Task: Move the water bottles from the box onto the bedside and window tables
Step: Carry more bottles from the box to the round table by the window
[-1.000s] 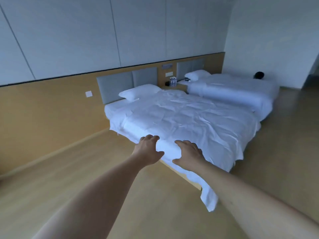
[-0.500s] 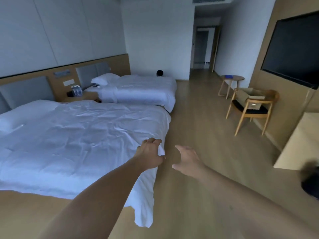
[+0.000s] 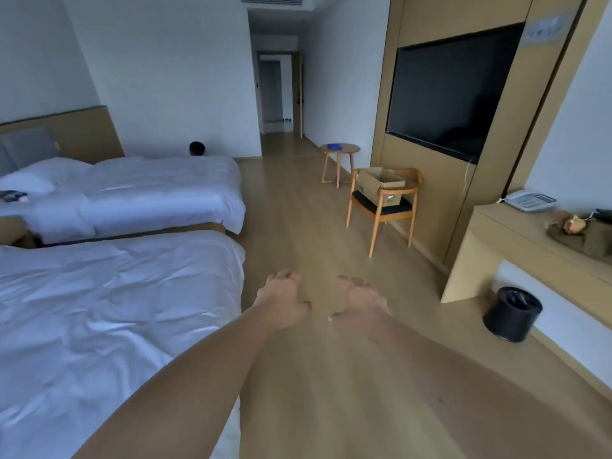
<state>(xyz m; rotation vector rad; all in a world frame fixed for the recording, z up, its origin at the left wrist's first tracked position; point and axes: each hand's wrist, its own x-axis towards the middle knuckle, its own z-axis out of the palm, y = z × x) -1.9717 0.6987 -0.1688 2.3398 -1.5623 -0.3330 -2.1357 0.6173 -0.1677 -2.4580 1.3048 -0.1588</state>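
So both bare hands, left hand (image 3: 284, 301) and right hand (image 3: 359, 301), hover over the wood floor, fingers loosely curled, holding nothing. The open brown cardboard box (image 3: 379, 186) sits on the wooden armchair (image 3: 384, 207) under the black wall TV (image 3: 450, 91), well apart from them.

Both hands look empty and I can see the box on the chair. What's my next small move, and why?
Probably walk ahead toward the chair and reach for the box. The left hand and right hand hold nothing, fingers loosely curled over bare floor, and the open box sits on the seat well beyond them. Whether bottles remain inside can't be seen from here.
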